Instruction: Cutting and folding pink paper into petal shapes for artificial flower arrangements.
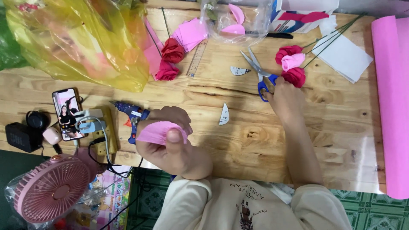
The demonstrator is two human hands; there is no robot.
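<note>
My left hand (170, 140) holds a piece of pink crepe paper (158, 131) pinched under the thumb, low over the wooden table (238, 140). My right hand (284, 97) reaches forward and its fingers touch the blue handles of a pair of scissors (257, 72), which lie open on the table. Just right of the scissors lie three paper roses, two red and one pink (292, 64), on green wire stems. Two more red paper roses (170, 59) lie at the table's middle back.
A blue glue gun (130, 116) lies left of my left hand. A phone (67, 114), power strip, speaker and pink fan (53, 189) crowd the left edge. A yellow plastic bag (81, 38), pink paper squares, a ruler, a clear bag, white sheets and a pink paper roll (394, 106) surround the work area.
</note>
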